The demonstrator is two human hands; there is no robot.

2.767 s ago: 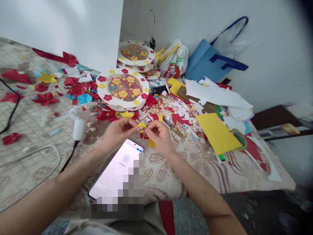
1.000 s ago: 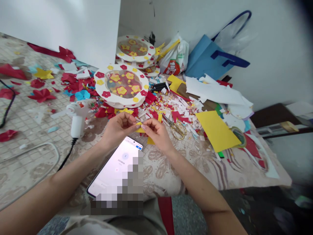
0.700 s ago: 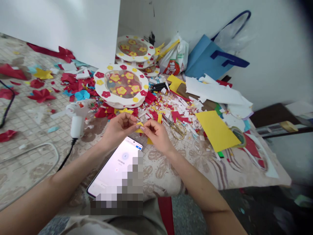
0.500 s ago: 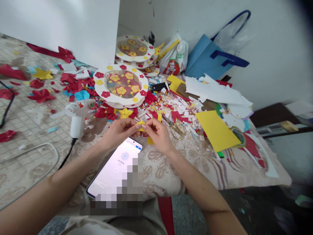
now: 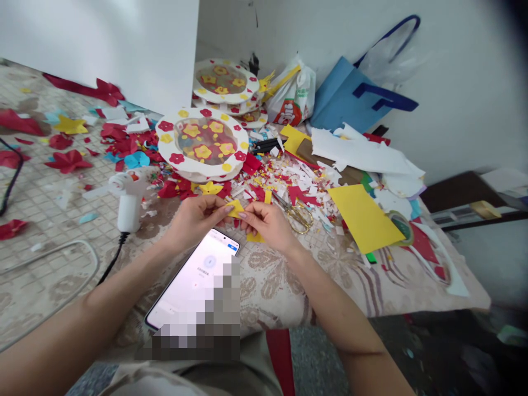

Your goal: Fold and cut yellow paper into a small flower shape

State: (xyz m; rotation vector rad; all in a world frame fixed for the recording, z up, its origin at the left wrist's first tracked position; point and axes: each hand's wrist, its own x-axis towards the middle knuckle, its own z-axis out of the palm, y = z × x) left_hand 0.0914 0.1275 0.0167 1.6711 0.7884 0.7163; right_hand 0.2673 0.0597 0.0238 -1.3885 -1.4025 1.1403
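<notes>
A small folded yellow paper piece [image 5: 236, 208] is pinched between both hands above the patterned cloth. My left hand [image 5: 197, 218] grips its left side with thumb and fingertips closed. From the right, my right hand [image 5: 268, 223] pinches the other end. Another yellow scrap [image 5: 254, 237] shows under the right hand; whether that hand holds it I cannot tell. A lit phone [image 5: 193, 279] lies just below the hands, near my lap.
Gold-handled scissors [image 5: 297, 215] lie right of my hands among paper scraps. A yellow sheet [image 5: 365, 217] lies further right. Flower-decorated round plates [image 5: 202, 142] stand behind, with a white glue gun [image 5: 127, 199] and its cord at left. Blue bag [image 5: 350, 96] and white paper lie at back.
Both hands have stayed together on the yellow piece, working it with small finger movements. The view has shifted slightly; the hands sit a little higher than before.
</notes>
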